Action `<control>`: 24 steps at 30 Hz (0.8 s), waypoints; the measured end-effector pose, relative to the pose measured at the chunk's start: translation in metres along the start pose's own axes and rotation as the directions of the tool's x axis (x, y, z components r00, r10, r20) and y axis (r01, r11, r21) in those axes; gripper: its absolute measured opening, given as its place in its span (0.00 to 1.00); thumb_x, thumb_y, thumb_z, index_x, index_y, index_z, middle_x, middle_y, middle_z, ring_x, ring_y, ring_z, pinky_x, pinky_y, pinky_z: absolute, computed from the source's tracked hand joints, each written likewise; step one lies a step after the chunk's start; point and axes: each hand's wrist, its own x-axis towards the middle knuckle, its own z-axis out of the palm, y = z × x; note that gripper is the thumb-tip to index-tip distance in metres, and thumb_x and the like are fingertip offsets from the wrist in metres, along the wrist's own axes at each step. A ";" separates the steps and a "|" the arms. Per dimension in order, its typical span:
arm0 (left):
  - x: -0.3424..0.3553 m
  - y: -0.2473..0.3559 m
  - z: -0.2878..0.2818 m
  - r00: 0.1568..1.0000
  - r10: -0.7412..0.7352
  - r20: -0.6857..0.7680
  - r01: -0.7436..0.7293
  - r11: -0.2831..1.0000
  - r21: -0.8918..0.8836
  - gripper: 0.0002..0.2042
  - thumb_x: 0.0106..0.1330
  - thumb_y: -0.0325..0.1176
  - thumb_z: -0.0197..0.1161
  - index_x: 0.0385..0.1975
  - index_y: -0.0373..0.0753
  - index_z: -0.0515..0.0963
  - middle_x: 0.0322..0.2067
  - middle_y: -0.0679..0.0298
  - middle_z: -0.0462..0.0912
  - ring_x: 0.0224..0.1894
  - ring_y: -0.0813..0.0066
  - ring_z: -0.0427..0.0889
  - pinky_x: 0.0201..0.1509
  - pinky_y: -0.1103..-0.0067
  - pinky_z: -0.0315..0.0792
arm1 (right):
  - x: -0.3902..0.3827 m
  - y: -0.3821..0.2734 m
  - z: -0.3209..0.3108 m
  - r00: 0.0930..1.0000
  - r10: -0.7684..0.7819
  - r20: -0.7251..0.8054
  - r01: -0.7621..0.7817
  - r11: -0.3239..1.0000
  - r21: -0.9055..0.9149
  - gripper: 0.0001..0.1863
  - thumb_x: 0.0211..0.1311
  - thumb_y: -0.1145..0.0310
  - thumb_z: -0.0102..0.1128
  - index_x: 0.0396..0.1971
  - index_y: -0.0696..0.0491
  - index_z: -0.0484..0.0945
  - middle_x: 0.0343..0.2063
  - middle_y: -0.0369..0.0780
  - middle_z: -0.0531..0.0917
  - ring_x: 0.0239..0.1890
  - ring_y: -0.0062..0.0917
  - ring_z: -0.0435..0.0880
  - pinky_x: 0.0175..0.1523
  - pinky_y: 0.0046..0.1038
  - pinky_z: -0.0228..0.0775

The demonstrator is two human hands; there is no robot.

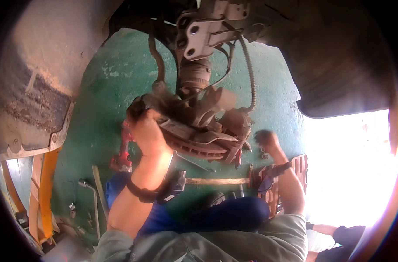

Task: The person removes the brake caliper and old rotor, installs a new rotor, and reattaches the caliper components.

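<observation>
A rusty brake disc (pixel 194 148) with its caliper (pixel 236 124) hangs in front of me, below a brown strut (pixel 195 76). My left hand (pixel 148 131) is at the left edge of this brake assembly, its fingers curled over the rim and slightly blurred. To the right of the caliper, apart from it, is my right hand (pixel 267 142). Motion smears its dark fingers, so whether they hold anything is unclear. Beyond my left wrist is a red cordless power tool (pixel 122 153). A hammer (pixel 216 181) with a wooden handle lies below the disc.
A ribbed hose (pixel 251 74) runs down to the caliper. Wheel-arch panels flank both sides, and an orange post (pixel 48 192) stands at left. On the green floor lie a bent wrench (pixel 94 201) and a reddish-brown slatted tray (pixel 299 168). Another person's arm (pixel 323 229) shows at lower right.
</observation>
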 end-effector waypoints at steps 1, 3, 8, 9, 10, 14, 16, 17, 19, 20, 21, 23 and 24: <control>-0.001 -0.001 -0.001 1.000 0.010 0.014 -0.010 1.000 0.011 0.18 0.53 0.21 0.50 0.46 0.34 0.73 0.43 0.60 0.76 0.47 0.67 0.75 0.54 0.74 0.71 | -0.005 -0.019 -0.033 0.954 0.296 -0.040 -0.252 0.868 0.429 0.16 0.69 0.57 0.53 0.30 0.52 0.84 0.24 0.37 0.84 0.26 0.20 0.80 0.33 0.29 0.73; 0.001 -0.002 -0.006 0.996 -0.080 0.040 0.080 0.997 -0.017 0.17 0.54 0.26 0.52 0.45 0.33 0.76 0.35 0.63 0.77 0.39 0.70 0.76 0.48 0.75 0.73 | 0.001 -0.036 -0.080 0.932 0.060 -0.358 0.159 0.819 0.552 0.15 0.70 0.60 0.53 0.33 0.55 0.83 0.26 0.36 0.84 0.28 0.18 0.80 0.34 0.24 0.73; 0.004 -0.004 -0.007 0.999 0.039 0.006 -0.038 0.997 -0.060 0.16 0.55 0.26 0.49 0.43 0.32 0.76 0.37 0.62 0.77 0.39 0.67 0.78 0.48 0.72 0.74 | 0.018 -0.211 -0.145 0.864 -0.266 -0.428 0.499 0.569 0.654 0.17 0.71 0.59 0.55 0.45 0.59 0.78 0.33 0.38 0.84 0.30 0.20 0.80 0.38 0.25 0.74; 0.010 -0.006 -0.012 0.997 0.007 0.075 0.002 0.993 -0.118 0.17 0.54 0.24 0.49 0.45 0.33 0.74 0.39 0.61 0.75 0.40 0.66 0.77 0.48 0.73 0.75 | 0.021 -0.243 -0.145 0.871 -0.308 -0.382 0.491 0.527 0.693 0.18 0.71 0.58 0.55 0.46 0.59 0.78 0.33 0.38 0.84 0.30 0.21 0.80 0.38 0.26 0.74; 0.010 -0.008 -0.011 0.987 -0.030 0.159 0.059 0.983 -0.176 0.19 0.53 0.22 0.50 0.48 0.33 0.72 0.41 0.59 0.74 0.41 0.66 0.77 0.48 0.73 0.76 | 0.029 -0.257 -0.148 0.864 -0.394 -0.315 0.498 0.569 0.655 0.18 0.72 0.57 0.54 0.44 0.59 0.79 0.31 0.38 0.83 0.30 0.22 0.81 0.38 0.27 0.74; -0.008 0.010 0.009 0.989 -0.069 0.128 0.093 0.978 -0.188 0.20 0.53 0.22 0.51 0.49 0.32 0.71 0.41 0.59 0.73 0.42 0.67 0.77 0.49 0.74 0.76 | 0.053 -0.301 -0.147 0.865 -0.306 -0.397 0.456 0.810 0.369 0.21 0.74 0.57 0.47 0.35 0.60 0.79 0.25 0.44 0.82 0.28 0.32 0.82 0.38 0.31 0.74; -0.006 0.005 0.008 0.992 -0.055 0.117 0.065 0.995 -0.080 0.19 0.53 0.24 0.49 0.47 0.32 0.74 0.43 0.58 0.77 0.43 0.63 0.79 0.51 0.73 0.75 | 0.075 -0.288 -0.138 0.686 -0.467 -0.558 0.595 0.801 0.060 0.20 0.74 0.59 0.45 0.32 0.61 0.78 0.25 0.47 0.82 0.29 0.37 0.82 0.38 0.33 0.74; -0.009 0.005 0.011 0.992 -0.055 0.116 0.064 0.995 -0.075 0.19 0.53 0.24 0.49 0.47 0.32 0.74 0.43 0.58 0.77 0.43 0.63 0.79 0.51 0.73 0.75 | 0.086 -0.281 -0.134 0.465 -0.625 -0.627 0.634 0.729 -0.257 0.20 0.74 0.61 0.43 0.30 0.61 0.78 0.25 0.49 0.82 0.29 0.42 0.81 0.37 0.35 0.74; -0.018 0.008 0.016 0.999 0.002 0.052 -0.002 1.000 -0.014 0.20 0.54 0.24 0.49 0.48 0.31 0.74 0.44 0.58 0.76 0.45 0.64 0.78 0.52 0.73 0.74 | 0.106 -0.272 -0.140 0.470 -0.677 -0.566 0.590 0.718 -0.369 0.18 0.73 0.64 0.43 0.31 0.60 0.78 0.26 0.49 0.83 0.30 0.44 0.81 0.38 0.37 0.74; -0.013 0.002 0.012 0.999 0.003 0.050 -0.002 1.000 -0.010 0.20 0.54 0.24 0.49 0.48 0.31 0.74 0.44 0.58 0.76 0.45 0.64 0.78 0.52 0.73 0.74 | 0.113 -0.271 -0.142 0.477 -0.724 -0.499 0.542 0.689 -0.482 0.15 0.71 0.67 0.44 0.31 0.60 0.78 0.28 0.48 0.84 0.31 0.46 0.81 0.38 0.39 0.74; -0.004 -0.010 0.006 0.989 0.134 0.057 -0.139 0.986 0.088 0.20 0.54 0.24 0.50 0.49 0.31 0.74 0.45 0.58 0.76 0.46 0.64 0.78 0.53 0.73 0.74 | 0.119 -0.270 -0.142 0.478 -0.723 -0.499 0.543 0.690 -0.479 0.15 0.71 0.67 0.44 0.31 0.60 0.78 0.28 0.48 0.84 0.31 0.46 0.81 0.38 0.39 0.74; 0.003 -0.016 0.000 0.964 0.254 0.073 -0.264 0.946 0.187 0.21 0.54 0.24 0.50 0.50 0.31 0.73 0.46 0.58 0.76 0.47 0.65 0.77 0.53 0.73 0.73 | 0.120 -0.277 -0.146 0.275 -0.789 -0.550 0.538 0.600 -0.592 0.11 0.67 0.69 0.47 0.34 0.58 0.79 0.26 0.46 0.83 0.30 0.45 0.81 0.38 0.41 0.73; 0.005 -0.015 -0.001 0.972 0.228 0.056 -0.235 0.956 0.175 0.22 0.54 0.24 0.49 0.51 0.31 0.73 0.46 0.58 0.76 0.47 0.65 0.77 0.53 0.73 0.73 | 0.118 -0.281 -0.143 0.227 -0.814 -0.535 0.528 0.564 -0.635 0.10 0.64 0.71 0.49 0.37 0.58 0.78 0.26 0.46 0.83 0.30 0.44 0.82 0.38 0.42 0.74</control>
